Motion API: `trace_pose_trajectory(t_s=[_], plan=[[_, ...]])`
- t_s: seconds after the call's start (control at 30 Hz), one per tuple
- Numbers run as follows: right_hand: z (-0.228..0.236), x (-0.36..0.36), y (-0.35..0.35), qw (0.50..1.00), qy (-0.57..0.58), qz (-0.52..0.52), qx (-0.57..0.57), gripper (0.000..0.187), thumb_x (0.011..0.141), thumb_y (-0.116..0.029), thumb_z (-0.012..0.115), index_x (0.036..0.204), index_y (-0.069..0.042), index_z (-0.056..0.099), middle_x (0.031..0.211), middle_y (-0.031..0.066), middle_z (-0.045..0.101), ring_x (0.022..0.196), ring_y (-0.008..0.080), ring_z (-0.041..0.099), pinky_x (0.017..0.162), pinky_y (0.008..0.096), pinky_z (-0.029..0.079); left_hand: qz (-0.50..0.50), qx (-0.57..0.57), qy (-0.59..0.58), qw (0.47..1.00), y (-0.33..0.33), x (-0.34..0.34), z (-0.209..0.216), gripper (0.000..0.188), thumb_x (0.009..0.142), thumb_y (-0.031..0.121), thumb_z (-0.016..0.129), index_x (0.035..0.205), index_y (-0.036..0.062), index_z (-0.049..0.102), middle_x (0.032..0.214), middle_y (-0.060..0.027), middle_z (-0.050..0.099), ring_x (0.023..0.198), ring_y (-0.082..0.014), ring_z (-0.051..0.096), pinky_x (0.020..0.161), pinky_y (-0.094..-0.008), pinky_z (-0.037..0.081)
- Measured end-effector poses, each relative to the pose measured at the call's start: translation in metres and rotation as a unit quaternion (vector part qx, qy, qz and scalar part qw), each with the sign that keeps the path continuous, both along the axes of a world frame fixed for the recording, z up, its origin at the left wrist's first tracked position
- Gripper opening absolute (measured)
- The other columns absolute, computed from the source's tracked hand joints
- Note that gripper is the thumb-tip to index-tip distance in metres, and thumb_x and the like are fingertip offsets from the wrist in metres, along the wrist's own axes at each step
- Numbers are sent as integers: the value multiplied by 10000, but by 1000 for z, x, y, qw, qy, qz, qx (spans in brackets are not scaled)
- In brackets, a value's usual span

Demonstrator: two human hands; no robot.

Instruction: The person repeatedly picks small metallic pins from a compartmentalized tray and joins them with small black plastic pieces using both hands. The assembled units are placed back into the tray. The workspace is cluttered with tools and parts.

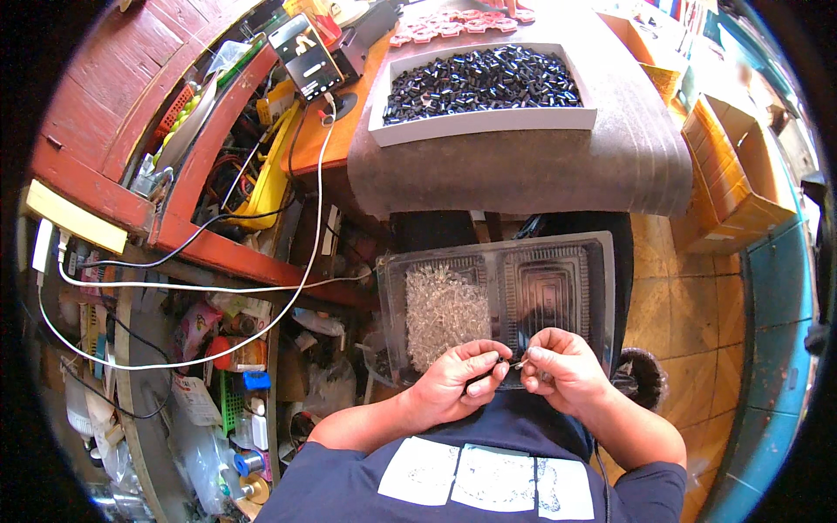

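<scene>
My left hand (pixel 460 376) is closed in a pinch on a small black piece (pixel 500 359). Close beside it, my right hand (pixel 562 364) pinches a tiny pale piece (pixel 520 363), its end pointing toward the black one; whether the two touch I cannot tell. Both hands are over the near edge of a clear plastic tray (pixel 497 243) on my lap. Small clear pieces (pixel 445 309) fill its left compartment, and the right compartment (pixel 547 288) shows its ribbed bottom. On the table beyond, a shallow white box (pixel 488 130) holds a heap of short black cylinders (pixel 484 84).
Pink-red flat parts (pixel 458 24) lie at the table's far end. A device with a dark screen (pixel 305 57) stands at the left, its white cable (pixel 319 200) looping to a power strip (pixel 74 218). Cluttered shelves (pixel 209 383) fill the left; cardboard boxes (pixel 724 174) stand right.
</scene>
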State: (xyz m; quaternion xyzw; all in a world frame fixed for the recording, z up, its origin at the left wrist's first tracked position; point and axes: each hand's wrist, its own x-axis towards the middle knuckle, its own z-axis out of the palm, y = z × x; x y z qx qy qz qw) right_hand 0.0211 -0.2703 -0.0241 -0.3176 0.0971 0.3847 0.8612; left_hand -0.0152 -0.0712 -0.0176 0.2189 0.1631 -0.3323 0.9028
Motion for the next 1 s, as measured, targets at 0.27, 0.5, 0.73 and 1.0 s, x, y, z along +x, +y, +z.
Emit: trace_pose_trajectory(t_s=[0.27, 0.5, 0.73, 1.0], plan=[[3, -1, 2, 999, -34, -5, 18, 63, 842, -9, 589, 889, 17, 555, 776, 148, 626, 658, 231, 649, 476, 238, 484, 16, 4, -16, 1000, -1, -1, -6, 164, 942, 95, 455, 1046, 42, 570, 862, -63, 619, 524, -58, 455, 429, -167, 318], [1, -3, 2, 1000, -12, 14, 25, 89, 872, -58, 568, 916, 8, 528, 759, 111, 601, 601, 180, 596, 452, 216, 421, 13, -17, -19, 1000, -4, -2, 0, 116, 929, 103, 482, 998, 46, 556, 884, -81, 607, 499, -51, 432, 428, -168, 321], [5, -3, 5, 1000, -5, 10, -3, 129, 896, -123, 555, 879, -12, 493, 686, 52, 524, 522, 122, 493, 428, 204, 341, 2, 21, -37, 999, -1, -3, -3, 136, 900, 120, 541, 1003, 38, 576, 868, -82, 592, 493, -54, 426, 433, -170, 320], [9, -6, 7, 985, -124, 35, -113, 86, 877, -74, 563, 844, -18, 507, 632, -3, 466, 487, 66, 413, 422, 208, 311, 1, 23, -52, 998, 0, -8, -10, 200, 881, 164, 574, 1021, 27, 614, 844, -69, 579, 506, -61, 413, 458, -187, 320]])
